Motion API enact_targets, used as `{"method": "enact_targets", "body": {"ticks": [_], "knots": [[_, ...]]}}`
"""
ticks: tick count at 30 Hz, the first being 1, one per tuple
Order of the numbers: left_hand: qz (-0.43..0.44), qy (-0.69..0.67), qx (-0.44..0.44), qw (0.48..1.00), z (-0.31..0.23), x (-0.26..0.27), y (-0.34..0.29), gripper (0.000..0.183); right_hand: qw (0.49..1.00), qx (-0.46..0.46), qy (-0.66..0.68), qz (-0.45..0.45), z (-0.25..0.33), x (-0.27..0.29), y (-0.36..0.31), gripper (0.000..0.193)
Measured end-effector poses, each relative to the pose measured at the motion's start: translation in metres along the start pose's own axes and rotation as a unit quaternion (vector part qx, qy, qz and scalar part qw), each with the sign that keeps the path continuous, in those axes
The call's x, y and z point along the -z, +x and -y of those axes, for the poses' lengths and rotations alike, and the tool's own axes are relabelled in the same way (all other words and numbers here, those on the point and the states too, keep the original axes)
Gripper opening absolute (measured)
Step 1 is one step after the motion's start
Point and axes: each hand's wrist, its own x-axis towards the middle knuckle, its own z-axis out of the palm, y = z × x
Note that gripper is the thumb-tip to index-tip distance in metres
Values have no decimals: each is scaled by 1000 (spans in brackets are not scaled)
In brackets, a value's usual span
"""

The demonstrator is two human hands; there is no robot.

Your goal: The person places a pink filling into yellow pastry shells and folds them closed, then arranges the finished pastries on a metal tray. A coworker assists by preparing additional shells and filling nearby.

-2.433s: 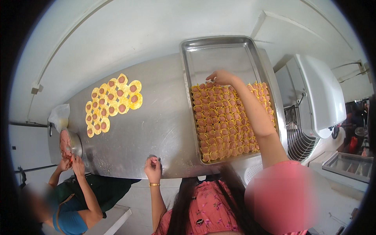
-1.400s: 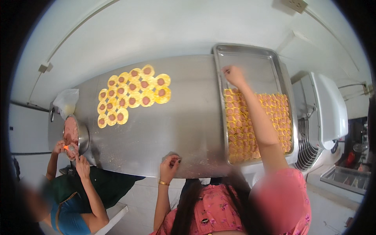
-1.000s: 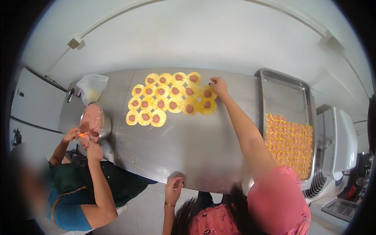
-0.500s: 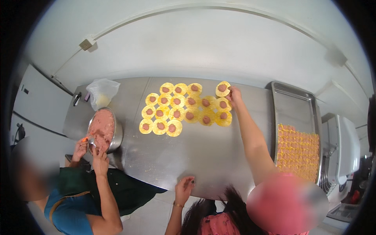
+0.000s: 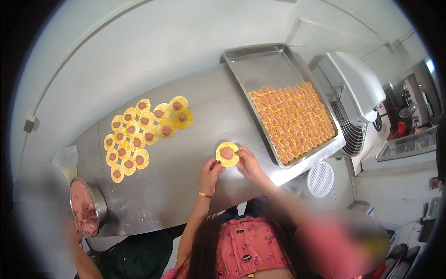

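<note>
Between my two hands is a round yellow dumpling wrapper [image 5: 220, 161] with a mound of pinkish minced meat [image 5: 227, 153] at its centre. My left hand [image 5: 211, 176] pinches the wrapper's lower left edge. At the right edge, the fingers of my right hand [image 5: 248, 162] grip it. The wrapper is held flat and unfolded above the near part of the steel table [image 5: 195, 153]. Farther left, several more wrappers [image 5: 133, 129] lie side by side in rows, each topped with a lump of meat.
Right of my hands, a large metal tray [image 5: 260, 67] holds tight rows of filled dumplings [image 5: 295, 123] in its nearer part. A steel bowl [image 5: 99, 204] of minced meat stands at lower left beside a co-worker's arm [image 5: 86, 262]. A white machine [image 5: 353, 86] stands beyond the tray.
The view has turned rightward. My right hand has brought the filled wrapper from the rows' far right end toward me. My left hand has risen from the table edge and taken hold of it too.
</note>
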Motion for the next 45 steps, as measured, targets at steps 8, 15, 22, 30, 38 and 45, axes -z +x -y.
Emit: {"method": "enact_targets", "body": {"ticks": [8, 15, 22, 30, 38, 45], "knots": [[-10, 404, -161, 901, 49, -5, 2, 27, 966, 68, -246, -49, -16, 51, -37, 18], [-5, 321, -161, 933, 50, -5, -3, 34, 945, 130, -299, -36, -18, 50, -36, 26], [-10, 212, -116, 970, 56, -13, -4, 33, 879, 207, -429, -16, -17, 52, -39, 18], [40, 89, -116, 988, 52, -20, -5, 14, 959, 159, -234, 5, 0, 40, -41, 13], [60, -6, -137, 989, 39, -30, -23, 19, 963, 119, -237, 39, 10, 48, -51, 25], [48, 267, -200, 942, 39, -18, -18, 19, 864, 150, -481, 15, 10, 59, -41, 31]]}}
